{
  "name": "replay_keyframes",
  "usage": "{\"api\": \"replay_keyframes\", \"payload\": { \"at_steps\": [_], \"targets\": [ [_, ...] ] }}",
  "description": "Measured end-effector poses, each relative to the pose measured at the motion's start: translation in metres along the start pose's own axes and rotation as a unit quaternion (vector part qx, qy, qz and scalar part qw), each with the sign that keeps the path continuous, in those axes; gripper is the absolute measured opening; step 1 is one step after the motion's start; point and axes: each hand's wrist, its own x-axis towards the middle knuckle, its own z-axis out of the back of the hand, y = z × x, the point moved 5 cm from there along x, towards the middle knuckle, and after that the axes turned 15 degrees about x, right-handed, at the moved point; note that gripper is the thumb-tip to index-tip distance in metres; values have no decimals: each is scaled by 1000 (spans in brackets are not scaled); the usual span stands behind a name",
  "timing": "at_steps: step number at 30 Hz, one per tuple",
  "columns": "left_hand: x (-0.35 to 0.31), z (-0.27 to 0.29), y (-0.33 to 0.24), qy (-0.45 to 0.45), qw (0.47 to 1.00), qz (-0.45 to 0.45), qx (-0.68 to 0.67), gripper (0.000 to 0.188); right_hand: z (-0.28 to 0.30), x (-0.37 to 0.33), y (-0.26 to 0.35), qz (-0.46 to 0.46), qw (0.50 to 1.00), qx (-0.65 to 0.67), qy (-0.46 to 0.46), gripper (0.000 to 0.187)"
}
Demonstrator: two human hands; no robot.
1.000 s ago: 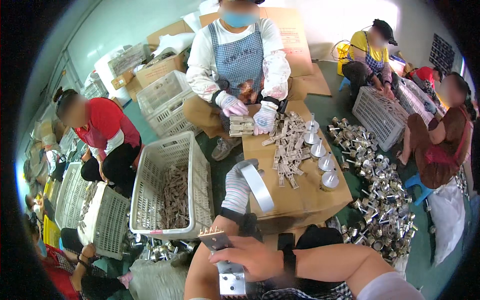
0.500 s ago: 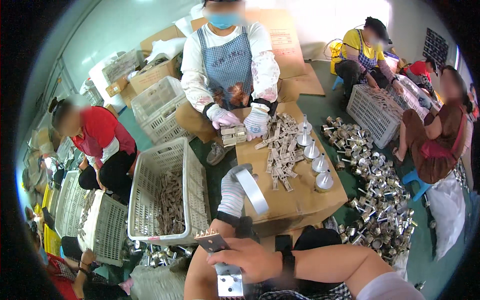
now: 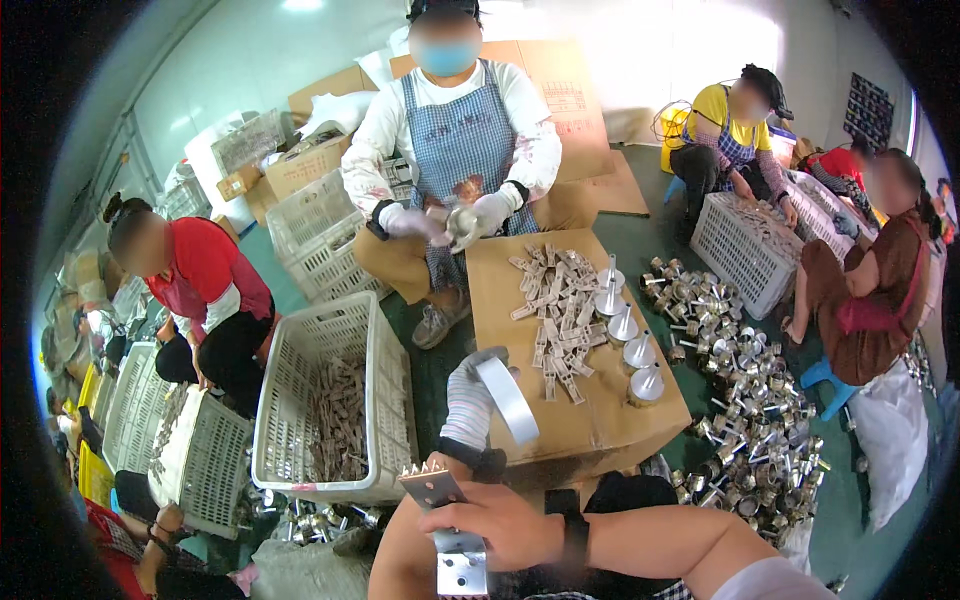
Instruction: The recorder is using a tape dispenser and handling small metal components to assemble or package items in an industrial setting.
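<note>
My left hand, in a striped glove, is closed on a pale grey ring that looks like a roll of tape, held over the near left corner of a cardboard box. Below it, my bare right hand is closed around a metal tape cutter with saw teeth at both ends. Small flat metal brackets lie in a loose heap on the box. Beside them stands a row of round metal cups with stems. Across the box, a co-worker's gloved hands hold a shiny round metal piece.
A white crate of similar brackets stands left of the box. Many metal cups with stems cover the floor at right. A white sack lies beyond them. Several other people work around crates left and right.
The co-worker's hands have moved left and up from the box edge, now with a round metal piece instead of flat brackets. The view has tilted up slightly; my hands keep their holds.
</note>
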Motion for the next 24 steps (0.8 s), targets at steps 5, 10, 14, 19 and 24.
{"api": "replay_keyframes", "payload": {
  "at_steps": [5,10,14,19,24],
  "targets": [
    [15,21,8,50,997,-5,-66,23,-4,0,-4,-2,1000,3,11,44],
    [7,8,5,35,998,-6,-45,23,1,-1,-3,9,1000,-7,-5,45],
    [14,19,5,50,998,-24,-40,23,2,-2,-6,-31,999,-4,-7,44],
    [13,17,2,57,997,-33,-31,22,6,-3,-6,-13,999,-19,-27,44],
    [12,6,3,8,999,-19,-43,15,9,-4,-7,-7,999,-22,-33,44]
  ]
}}
